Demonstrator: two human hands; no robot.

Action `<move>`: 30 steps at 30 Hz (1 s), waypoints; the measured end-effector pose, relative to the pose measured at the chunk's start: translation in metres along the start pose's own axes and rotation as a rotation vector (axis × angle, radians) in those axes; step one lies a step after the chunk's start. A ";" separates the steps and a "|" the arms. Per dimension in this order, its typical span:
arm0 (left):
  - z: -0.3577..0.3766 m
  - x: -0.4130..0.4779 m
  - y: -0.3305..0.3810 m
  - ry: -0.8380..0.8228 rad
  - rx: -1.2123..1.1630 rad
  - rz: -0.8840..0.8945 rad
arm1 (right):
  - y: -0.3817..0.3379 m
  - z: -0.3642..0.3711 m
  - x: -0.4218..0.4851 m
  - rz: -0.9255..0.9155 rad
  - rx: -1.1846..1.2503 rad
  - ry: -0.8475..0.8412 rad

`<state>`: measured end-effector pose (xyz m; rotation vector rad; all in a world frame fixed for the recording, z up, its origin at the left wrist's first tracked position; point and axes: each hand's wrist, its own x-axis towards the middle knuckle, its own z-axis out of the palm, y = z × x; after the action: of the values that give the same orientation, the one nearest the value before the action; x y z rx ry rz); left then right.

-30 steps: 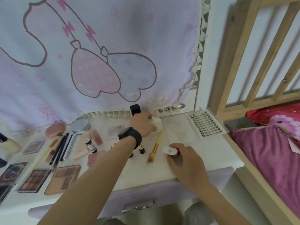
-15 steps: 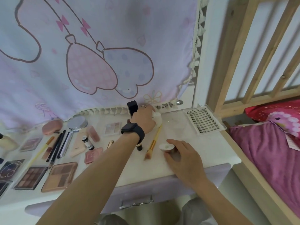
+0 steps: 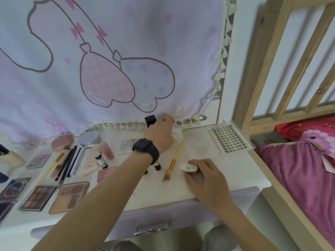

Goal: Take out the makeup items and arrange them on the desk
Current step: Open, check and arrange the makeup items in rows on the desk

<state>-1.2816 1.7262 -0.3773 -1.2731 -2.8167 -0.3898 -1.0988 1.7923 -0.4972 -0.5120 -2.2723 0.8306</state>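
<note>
My left hand, with a black watch on the wrist, reaches to the back of the white desk and closes around a small white container. A black box stands just left of that hand. My right hand rests near the front edge, fingers curled around a small round white jar. A gold-handled brush lies between my hands. A clear case of false lashes lies at the right.
Eyeshadow palettes, pencils, a round mirror, a pink case and small tubes cover the desk's left half. A cartoon-print cloth hangs behind. A wooden bed frame and pink bedding are at right. A drawer handle sits below.
My left hand has slid farther back toward the cloth with the white container. My right hand stays on the small jar. The view has shifted slightly.
</note>
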 end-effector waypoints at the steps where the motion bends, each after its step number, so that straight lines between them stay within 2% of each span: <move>1: -0.005 -0.004 -0.001 0.017 -0.008 0.008 | 0.000 0.000 0.001 0.001 0.003 0.000; 9: -0.024 -0.057 -0.026 0.179 -0.152 -0.059 | -0.006 -0.007 0.008 0.122 0.114 -0.039; 12: -0.019 -0.072 -0.044 0.193 -0.220 -0.092 | -0.015 -0.010 0.016 0.153 0.119 -0.080; 19: -0.010 -0.093 -0.065 0.156 -0.326 -0.076 | -0.034 0.004 0.063 0.044 -0.112 -0.187; 26: -0.008 -0.100 -0.068 0.158 -0.354 -0.048 | -0.048 0.023 0.093 0.049 -0.372 -0.368; 30: -0.007 -0.116 -0.056 0.384 -0.224 0.093 | -0.036 0.018 0.097 0.049 -0.402 -0.415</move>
<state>-1.2462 1.6038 -0.3972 -1.2021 -2.4364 -0.8619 -1.1848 1.8121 -0.4399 -0.6200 -2.8454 0.5352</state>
